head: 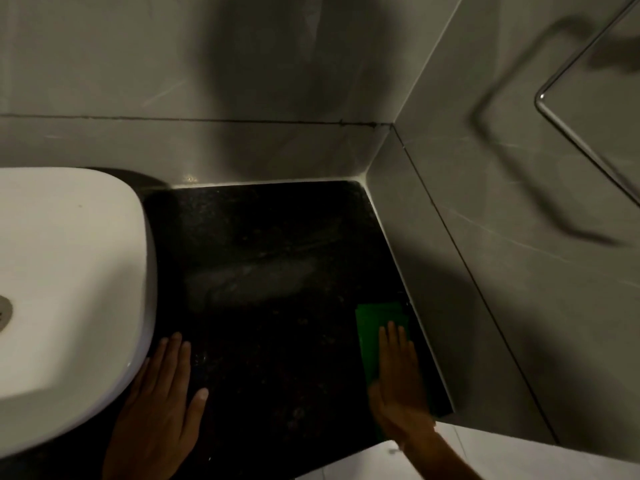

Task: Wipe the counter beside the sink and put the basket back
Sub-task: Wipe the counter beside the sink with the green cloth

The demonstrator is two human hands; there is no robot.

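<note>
Two bare hands, the left hand (162, 407) at lower left and right hand (401, 382) at lower right, show no sleeves, rings or watch.

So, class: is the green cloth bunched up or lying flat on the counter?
Flat. The green cloth lies spread on the black counter by the wall, the right hand pressing palm-down on it.

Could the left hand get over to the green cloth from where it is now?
Probably yes. The left hand lies flat by the sink, and only bare black counter separates it from the green cloth under the right hand.
</note>
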